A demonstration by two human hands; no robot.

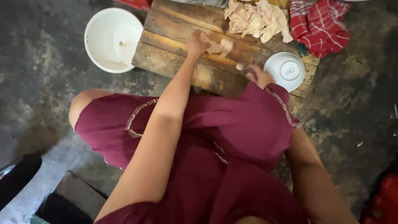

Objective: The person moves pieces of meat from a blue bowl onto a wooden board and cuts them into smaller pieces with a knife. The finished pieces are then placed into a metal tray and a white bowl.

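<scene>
Right now my left hand (196,42) is pressed down on a pale piece of raw meat (219,46) lying on the wooden chopping board (174,29), fingers curled over one end of it, holding it flat. My right hand (258,76) is at the near edge of the board, just beside the meat's right end, closed around something; a bit of a handle or blade (241,66) shows at its tip, but it's blurred, so what it is I can't tell. Both hands sit close together, meat between them.

Further back on the board lies a heap of the same pale meat pieces (257,18). An upturned white bowl (285,70) sits on the board's right corner, touching near my right hand. A red-and-white checked cloth (319,25) is at the far right. Left of the board, on the dark concrete floor (41,83), stands a large white basin (110,39) with a white plate inside it. My maroon dress (232,137) covers my knees below.
</scene>
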